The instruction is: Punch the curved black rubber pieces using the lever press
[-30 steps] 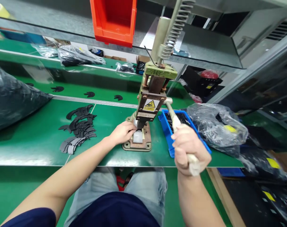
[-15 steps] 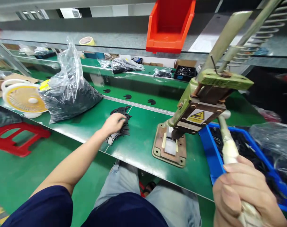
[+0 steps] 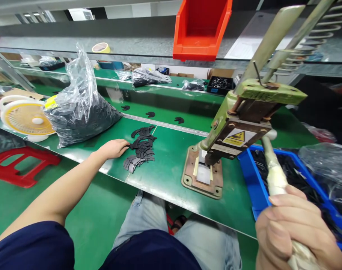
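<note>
The left hand (image 3: pixel 114 148) has shifted from over the heap of dark curved pieces (image 3: pixel 145 145) to its left edge; the right hand (image 3: pixel 297 225) and the press (image 3: pixel 232 123) stand nearly as half a second earlier. The heap lies on the green tabletop (image 3: pixel 165 165), just beyond the left fingertips on the side toward the press. Those fingers are drawn close together, their tips at the outer end of one dark piece; whether they pinch it or merely touch it cannot be told. The paler grey pieces (image 3: pixel 133 163) lie at the heap's near end, apart from the hand. The right hand is wrapped around the tape-covered lever (image 3: pixel 274 176), beside the blue bin (image 3: pixel 253 191) of black parts. A clear plastic bag (image 3: pixel 83 116) with dark contents stands left of the heap, beyond the left hand.
</note>
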`<state>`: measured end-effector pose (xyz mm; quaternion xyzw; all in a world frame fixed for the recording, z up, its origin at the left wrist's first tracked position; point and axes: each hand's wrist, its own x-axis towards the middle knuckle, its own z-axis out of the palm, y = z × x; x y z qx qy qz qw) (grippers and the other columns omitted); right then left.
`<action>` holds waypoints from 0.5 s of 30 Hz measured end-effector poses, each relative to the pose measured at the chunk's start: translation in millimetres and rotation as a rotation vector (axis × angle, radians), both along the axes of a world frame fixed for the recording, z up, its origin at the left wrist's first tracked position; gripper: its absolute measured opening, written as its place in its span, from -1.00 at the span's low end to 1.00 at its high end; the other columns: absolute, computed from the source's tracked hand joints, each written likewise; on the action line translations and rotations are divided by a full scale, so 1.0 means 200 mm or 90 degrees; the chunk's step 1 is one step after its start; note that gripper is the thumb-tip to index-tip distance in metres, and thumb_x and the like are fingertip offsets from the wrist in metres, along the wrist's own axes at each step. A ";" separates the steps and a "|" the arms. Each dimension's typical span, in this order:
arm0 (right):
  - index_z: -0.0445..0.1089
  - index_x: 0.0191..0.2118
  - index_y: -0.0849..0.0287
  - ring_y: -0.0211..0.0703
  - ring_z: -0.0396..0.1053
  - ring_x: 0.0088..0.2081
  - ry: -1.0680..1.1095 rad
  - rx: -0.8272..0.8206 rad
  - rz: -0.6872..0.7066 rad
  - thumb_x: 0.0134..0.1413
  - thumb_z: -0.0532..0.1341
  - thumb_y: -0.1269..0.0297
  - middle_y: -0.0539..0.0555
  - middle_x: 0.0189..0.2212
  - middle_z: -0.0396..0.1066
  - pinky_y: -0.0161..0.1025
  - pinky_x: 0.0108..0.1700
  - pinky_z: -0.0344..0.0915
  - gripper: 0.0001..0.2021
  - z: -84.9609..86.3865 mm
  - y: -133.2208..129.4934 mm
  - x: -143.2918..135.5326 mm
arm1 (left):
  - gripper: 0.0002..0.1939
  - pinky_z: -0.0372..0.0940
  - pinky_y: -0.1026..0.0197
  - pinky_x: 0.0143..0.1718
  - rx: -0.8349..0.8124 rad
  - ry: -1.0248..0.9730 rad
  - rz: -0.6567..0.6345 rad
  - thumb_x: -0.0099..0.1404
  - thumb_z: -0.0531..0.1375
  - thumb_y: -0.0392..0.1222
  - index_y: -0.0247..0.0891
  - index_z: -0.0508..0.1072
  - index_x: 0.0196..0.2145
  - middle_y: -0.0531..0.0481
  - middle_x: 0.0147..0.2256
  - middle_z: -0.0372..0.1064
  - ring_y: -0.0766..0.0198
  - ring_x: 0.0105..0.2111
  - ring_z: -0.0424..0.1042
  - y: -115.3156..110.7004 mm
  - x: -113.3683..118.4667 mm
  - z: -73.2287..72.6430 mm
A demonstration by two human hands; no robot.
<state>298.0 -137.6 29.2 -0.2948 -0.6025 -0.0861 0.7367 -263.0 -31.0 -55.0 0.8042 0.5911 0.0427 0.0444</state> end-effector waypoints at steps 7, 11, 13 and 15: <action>0.25 -0.70 0.04 -0.03 0.44 -0.49 0.020 -0.006 0.013 -0.12 0.40 0.19 -0.03 -0.65 0.38 0.32 -0.10 0.45 -0.65 0.01 -0.03 -0.04 | -0.72 0.39 0.09 -0.05 0.029 0.004 0.061 0.49 0.01 -0.02 -0.14 0.45 -0.11 -0.14 -0.13 0.47 0.07 -0.20 0.54 -0.03 -0.06 0.05; 0.27 -0.67 0.04 -0.03 0.44 -0.47 0.016 -0.024 0.016 -0.12 0.37 0.23 -0.05 -0.64 0.39 0.33 -0.06 0.44 -0.72 0.02 -0.04 -0.05 | -0.65 0.37 0.06 0.05 0.038 -0.004 0.021 0.53 -0.04 0.00 -0.17 0.45 -0.01 -0.17 -0.05 0.50 0.03 -0.05 0.53 -0.01 0.03 0.10; 0.28 -0.65 0.03 -0.05 0.44 -0.46 0.014 -0.022 0.017 -0.12 0.35 0.24 -0.07 -0.63 0.39 0.31 -0.05 0.43 -0.74 0.02 -0.05 -0.05 | -0.63 0.36 0.05 0.11 0.046 -0.038 -0.024 0.53 -0.02 0.01 -0.18 0.45 0.07 -0.17 0.02 0.52 0.02 0.02 0.51 -0.01 0.14 0.12; 0.28 -0.63 0.04 -0.06 0.44 -0.45 0.007 -0.035 0.019 -0.12 0.34 0.28 -0.08 -0.62 0.39 0.30 -0.02 0.42 -0.77 0.03 -0.06 -0.06 | -0.63 0.36 0.06 0.11 0.047 -0.077 -0.075 0.52 0.03 0.00 -0.15 0.45 0.13 -0.14 0.07 0.52 0.02 0.05 0.51 -0.01 0.29 0.13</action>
